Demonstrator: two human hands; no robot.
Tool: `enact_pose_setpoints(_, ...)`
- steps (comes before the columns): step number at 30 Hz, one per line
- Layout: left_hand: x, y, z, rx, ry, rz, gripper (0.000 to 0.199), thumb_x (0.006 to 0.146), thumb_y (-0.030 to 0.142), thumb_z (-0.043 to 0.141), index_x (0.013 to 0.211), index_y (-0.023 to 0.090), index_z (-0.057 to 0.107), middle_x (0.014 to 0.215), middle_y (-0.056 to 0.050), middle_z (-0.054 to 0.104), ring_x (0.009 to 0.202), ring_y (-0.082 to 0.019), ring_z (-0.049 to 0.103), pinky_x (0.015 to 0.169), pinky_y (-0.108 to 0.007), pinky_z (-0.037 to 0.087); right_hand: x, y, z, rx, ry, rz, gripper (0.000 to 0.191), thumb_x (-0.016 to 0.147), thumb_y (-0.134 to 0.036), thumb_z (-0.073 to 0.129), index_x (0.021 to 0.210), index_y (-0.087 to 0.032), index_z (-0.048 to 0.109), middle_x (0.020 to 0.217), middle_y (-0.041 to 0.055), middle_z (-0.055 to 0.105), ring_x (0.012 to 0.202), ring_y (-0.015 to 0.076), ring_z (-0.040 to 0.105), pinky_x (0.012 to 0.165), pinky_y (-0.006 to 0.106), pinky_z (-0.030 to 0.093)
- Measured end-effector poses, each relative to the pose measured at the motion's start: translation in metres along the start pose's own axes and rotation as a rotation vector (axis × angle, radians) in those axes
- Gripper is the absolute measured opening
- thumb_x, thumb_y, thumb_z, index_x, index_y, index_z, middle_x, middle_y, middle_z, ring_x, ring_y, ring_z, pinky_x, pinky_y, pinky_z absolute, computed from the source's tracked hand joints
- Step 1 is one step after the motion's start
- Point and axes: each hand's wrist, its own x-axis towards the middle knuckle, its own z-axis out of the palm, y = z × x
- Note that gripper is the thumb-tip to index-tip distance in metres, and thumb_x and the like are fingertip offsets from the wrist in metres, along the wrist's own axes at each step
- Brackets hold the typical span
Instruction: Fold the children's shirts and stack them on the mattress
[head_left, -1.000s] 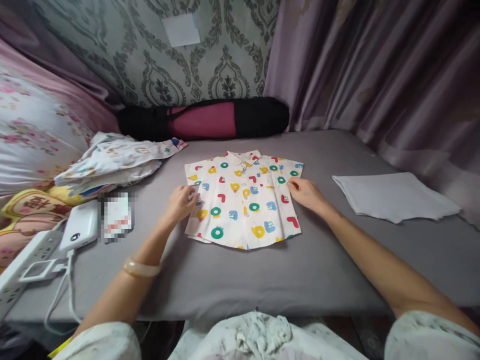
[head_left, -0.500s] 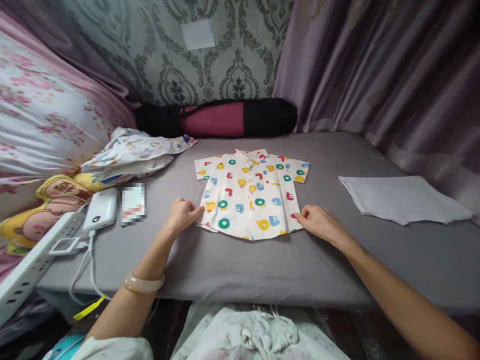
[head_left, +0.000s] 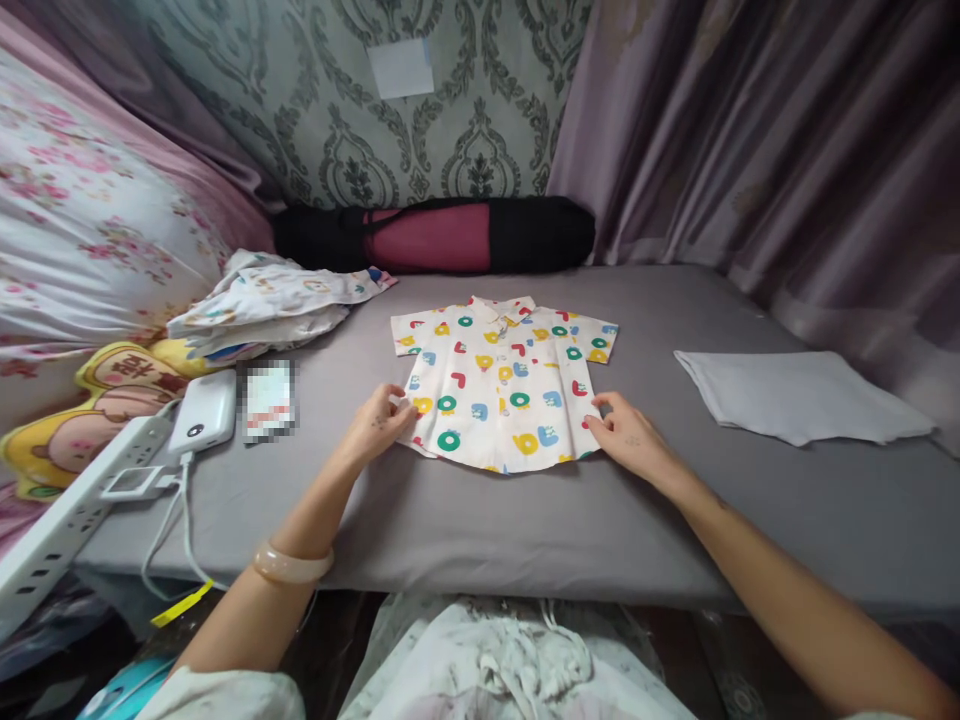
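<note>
A child's short-sleeved shirt (head_left: 501,385), white with red, green, blue and yellow prints, lies spread flat on the grey-covered surface, collar away from me. At its left side edge near the hem, my left hand (head_left: 380,422) holds the fabric between thumb and fingers. My right hand (head_left: 628,432) grips the opposite side edge, its thumb on top of the cloth and the index finger slightly raised apart from it. The fingertips under the fabric are hidden.
Folded pale cloth (head_left: 802,395) lies at right. At left are stacked clothes (head_left: 277,300), a blurred-out small item (head_left: 268,400), a white power bank (head_left: 202,412) with cables, a power strip (head_left: 82,520) and a plush toy (head_left: 67,440). A black-and-maroon long bag (head_left: 431,237) lies along the wall.
Both hands have shifted slightly up along the shirt's side edges, and their thumbs and index fingers have loosened a little. The shirt stays flat in nearly the same place.
</note>
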Motion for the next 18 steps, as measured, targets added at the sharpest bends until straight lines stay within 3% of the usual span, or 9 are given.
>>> enact_pose_setpoints(2, -0.001, -0.002, -0.002, -0.006, -0.032, 0.062, 0.046, 0.076, 0.051, 0.056, 0.112, 0.022, 0.058, 0.056, 0.007, 0.044, 0.054, -0.013, 0.044, 0.053, -0.023, 0.034, 0.0, 0.003, -0.002, -0.024, -0.038, -0.082, 0.039, 0.087, -0.037, 0.046, 0.124, -0.025, 0.055, 0.058, -0.0042, 0.055, 0.057, 0.0175, 0.055, 0.053, 0.026, 0.034)
enact_pose_setpoints(5, 0.001, -0.008, -0.007, 0.006, -0.073, 0.12, 0.045, 0.078, 0.053, 0.052, 0.107, 0.022, 0.064, 0.054, 0.006, 0.037, 0.053, -0.012, 0.038, 0.054, -0.024, 0.032, 0.001, 0.009, -0.009, -0.081, -0.098, -0.145, 0.037, 0.089, -0.038, 0.044, 0.119, -0.026, 0.062, 0.062, -0.0022, 0.058, 0.06, 0.017, 0.055, 0.055, 0.025, 0.035)
enact_pose_setpoints(13, 0.006, -0.015, -0.018, 0.19, -0.189, 0.155, 0.04, 0.079, 0.053, 0.051, 0.097, 0.024, 0.072, 0.058, 0.002, 0.051, 0.058, -0.015, 0.048, 0.057, -0.026, 0.035, -0.002, 0.014, -0.026, -0.182, -0.205, -0.207, 0.037, 0.091, -0.038, 0.045, 0.121, -0.029, 0.064, 0.078, 0.002, 0.069, 0.068, 0.0181, 0.061, 0.06, 0.024, 0.036)
enact_pose_setpoints(16, 0.011, -0.007, -0.023, 0.285, -0.234, 0.171, 0.034, 0.081, 0.048, 0.052, 0.09, 0.023, 0.073, 0.064, -0.001, 0.06, 0.06, -0.017, 0.053, 0.059, -0.028, 0.038, 0.001, 0.002, -0.036, -0.271, -0.256, -0.201, 0.029, 0.088, -0.037, 0.051, 0.108, -0.031, 0.071, 0.081, 0.0019, 0.071, 0.072, 0.0196, 0.063, 0.06, 0.025, 0.036)
enact_pose_setpoints(18, 0.021, 0.005, -0.019, 0.352, -0.204, 0.242, 0.032, 0.083, 0.044, 0.05, 0.086, 0.021, 0.072, 0.071, -0.005, 0.063, 0.068, -0.02, 0.056, 0.064, -0.03, 0.041, 0.012, -0.012, -0.037, -0.305, -0.24, -0.207, 0.026, 0.09, -0.036, 0.049, 0.093, -0.029, 0.074, 0.083, 0.003, 0.072, 0.075, 0.0206, 0.064, 0.063, 0.026, 0.038)
